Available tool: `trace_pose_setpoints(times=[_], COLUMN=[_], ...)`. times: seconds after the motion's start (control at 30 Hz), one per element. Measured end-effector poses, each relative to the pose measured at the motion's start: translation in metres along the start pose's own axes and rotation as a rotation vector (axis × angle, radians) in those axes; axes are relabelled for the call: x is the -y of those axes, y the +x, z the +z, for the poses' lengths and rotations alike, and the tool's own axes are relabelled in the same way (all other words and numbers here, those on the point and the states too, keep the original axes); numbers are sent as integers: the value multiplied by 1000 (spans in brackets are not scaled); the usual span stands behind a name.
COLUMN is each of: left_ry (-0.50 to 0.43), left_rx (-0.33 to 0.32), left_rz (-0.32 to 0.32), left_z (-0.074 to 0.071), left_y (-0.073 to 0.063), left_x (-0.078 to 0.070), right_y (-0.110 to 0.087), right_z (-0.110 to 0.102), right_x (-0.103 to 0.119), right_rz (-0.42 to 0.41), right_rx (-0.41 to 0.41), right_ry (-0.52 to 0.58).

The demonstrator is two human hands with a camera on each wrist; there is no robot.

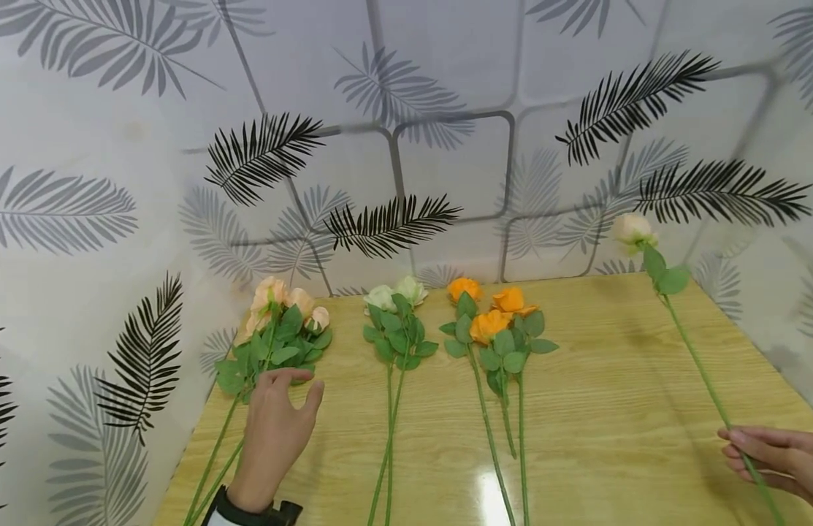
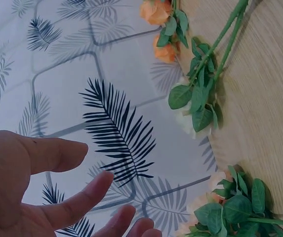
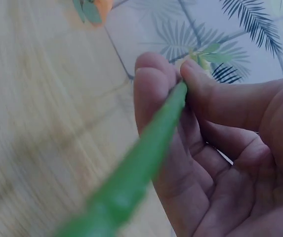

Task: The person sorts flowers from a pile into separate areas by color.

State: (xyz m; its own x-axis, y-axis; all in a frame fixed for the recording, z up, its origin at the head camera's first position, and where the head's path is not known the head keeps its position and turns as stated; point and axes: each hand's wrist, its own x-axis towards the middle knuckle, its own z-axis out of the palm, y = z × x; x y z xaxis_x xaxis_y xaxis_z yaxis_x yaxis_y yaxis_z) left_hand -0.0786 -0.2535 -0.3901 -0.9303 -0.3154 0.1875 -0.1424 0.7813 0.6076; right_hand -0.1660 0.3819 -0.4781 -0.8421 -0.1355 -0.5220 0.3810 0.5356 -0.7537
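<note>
My right hand [image 1: 777, 462] pinches the green stem [image 3: 146, 153] of a pale cream-pink artificial rose [image 1: 635, 229] between thumb and fingers. The flower points up and away, raised over the right side of the table. My left hand [image 1: 279, 427] holds nothing; its thumb and fingers are apart in a loose curve. In the head view it overlaps the stems of a bunch of peach roses [image 1: 271, 296] at the table's left. Two white-green roses [image 1: 396, 296] lie side by side in the middle. Three orange roses [image 1: 490, 325] lie right of them, stems toward me.
The wooden table [image 1: 597, 409] meets a wall covering [image 1: 445, 175] printed with black and grey feathers along its back edge and sides. A dark band [image 1: 248, 511] circles my left wrist. Light reflects off the table's front middle.
</note>
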Motion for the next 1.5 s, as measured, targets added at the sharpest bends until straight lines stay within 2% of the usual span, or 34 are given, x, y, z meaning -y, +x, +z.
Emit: trace_pose_setpoints(times=[0.07,0.3,0.43,0.6,0.73,0.9,1.2,1.5], left_ry=[-12,-61,-78,-63,-70,-117,-195,-228], left_rx=[13,6,14,42,50,62,96,105], left_rz=[-4,29,67,125,133,161,187,220], left_z=[-2,2,9,15,15,15,21,24], left_y=[-2,-7,-6,-7,-8,-10,-12,-15], left_x=[-2,-13,-21,-27,-32,-42,-55,-62], right_y=[-3,-21,-27,-32,-34,-36,-39,-41], right_z=[5,29,41,53,65,79,115,138], right_x=[8,37,52,69,83,96,123,139], right_rz=[-19,-212,-232,-264,-317,-420,-514,-611], right_rx=[-8,40,54,70,91,171,288,322], right_ry=[4,5,31,-7,-14,58,142,176])
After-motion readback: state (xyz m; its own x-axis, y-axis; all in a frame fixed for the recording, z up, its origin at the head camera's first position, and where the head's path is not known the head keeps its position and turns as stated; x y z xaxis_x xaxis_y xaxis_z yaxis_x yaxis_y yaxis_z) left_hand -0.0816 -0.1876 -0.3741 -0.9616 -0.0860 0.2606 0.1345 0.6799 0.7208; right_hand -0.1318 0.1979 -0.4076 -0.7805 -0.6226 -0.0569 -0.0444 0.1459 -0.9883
